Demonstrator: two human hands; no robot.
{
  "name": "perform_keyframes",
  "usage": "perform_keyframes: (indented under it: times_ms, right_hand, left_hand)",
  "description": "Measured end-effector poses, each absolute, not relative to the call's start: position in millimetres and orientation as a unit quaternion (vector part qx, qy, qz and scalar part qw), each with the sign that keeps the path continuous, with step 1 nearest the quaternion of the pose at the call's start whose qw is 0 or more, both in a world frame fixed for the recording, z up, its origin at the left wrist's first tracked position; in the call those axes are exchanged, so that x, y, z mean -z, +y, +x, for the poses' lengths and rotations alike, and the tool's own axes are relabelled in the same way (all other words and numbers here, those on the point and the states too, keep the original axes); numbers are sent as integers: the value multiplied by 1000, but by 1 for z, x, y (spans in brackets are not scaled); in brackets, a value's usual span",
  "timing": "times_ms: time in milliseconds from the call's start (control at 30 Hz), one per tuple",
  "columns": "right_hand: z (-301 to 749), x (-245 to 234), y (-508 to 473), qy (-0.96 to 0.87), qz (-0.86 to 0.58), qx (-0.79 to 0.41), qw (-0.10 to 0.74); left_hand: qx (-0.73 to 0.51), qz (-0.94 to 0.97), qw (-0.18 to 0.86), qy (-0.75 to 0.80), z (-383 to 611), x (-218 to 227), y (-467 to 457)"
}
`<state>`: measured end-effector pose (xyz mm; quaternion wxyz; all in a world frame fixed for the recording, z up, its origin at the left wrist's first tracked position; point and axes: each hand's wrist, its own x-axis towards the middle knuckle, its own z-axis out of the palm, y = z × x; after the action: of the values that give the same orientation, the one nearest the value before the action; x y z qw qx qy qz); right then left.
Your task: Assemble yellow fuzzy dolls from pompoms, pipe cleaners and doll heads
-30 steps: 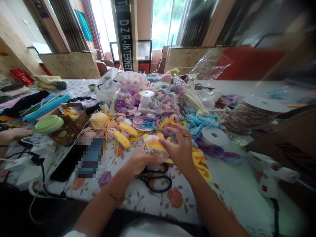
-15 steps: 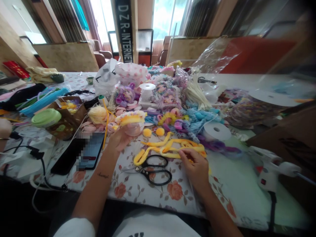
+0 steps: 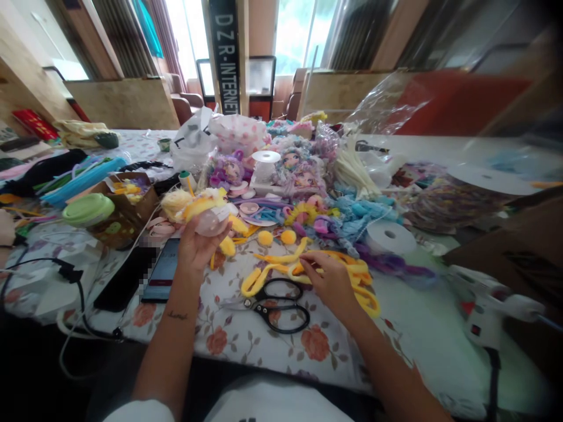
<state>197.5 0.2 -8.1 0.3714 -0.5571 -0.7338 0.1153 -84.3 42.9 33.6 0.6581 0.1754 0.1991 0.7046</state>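
My left hand [image 3: 197, 246] is raised over the floral cloth, its fingers curled round a clear, pinkish rounded piece [image 3: 211, 223] trimmed with fuzzy yellow. Longer yellow tufts hang to its right. Pinched at the thumb and fingertips, my right hand [image 3: 328, 281] is on a fuzzy yellow chenille strip [image 3: 285, 258]; the exact grip is partly hidden. More of that strip lies in loops beneath and behind this hand. Black-handled scissors [image 3: 272, 305] rest just left of it, blades pointing left. Two yellow pompoms [image 3: 277, 237] sit beyond the loops.
Two phones [image 3: 125, 278] [image 3: 162, 272] lie left of my forearm, near cables and a green-lidded cup [image 3: 88, 211]. Doll heads [image 3: 303, 176], ribbon spools [image 3: 390, 237] and plastic bags crowd the back. A white glue gun [image 3: 484, 310] stands at right. Part of another person's hand [image 3: 6, 228] shows at far left.
My left hand has shifted left and turned the clear piece, showing the yellow tufts. My right hand has moved left along the yellow strips, uncovering loops on its right.
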Motion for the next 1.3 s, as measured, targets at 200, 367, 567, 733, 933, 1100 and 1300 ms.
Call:
perform_keyframes:
  times_ms: [200, 367, 567, 733, 933, 1100, 1300]
  right_hand:
    - [183, 0, 22, -794, -545, -70, 261]
    - [180, 1, 38, -780, -575, -28, 246]
    - [174, -3, 69, -760, -608, -6, 230]
    - [162, 3, 80, -777, -593, -25, 210]
    - [168, 2, 78, -758, -586, -83, 274]
    - [187, -13, 67, -717, -585, -167, 340]
    - [200, -10, 56, -723, -576, -222, 311]
  left_hand:
    - [-705, 165, 661, 198, -89, -30, 43]
    - [-690, 160, 674, 207, -85, -26, 43]
    - [-659, 182, 700, 208, -67, -19, 42]
    - [-637, 190, 720, 201, -60, -13, 42]
    - [-626, 185, 727, 213, -59, -11, 42]
    - [-623, 178, 730, 217, -56, -14, 41]
    - [-619, 169, 735, 219, -51, -12, 40]
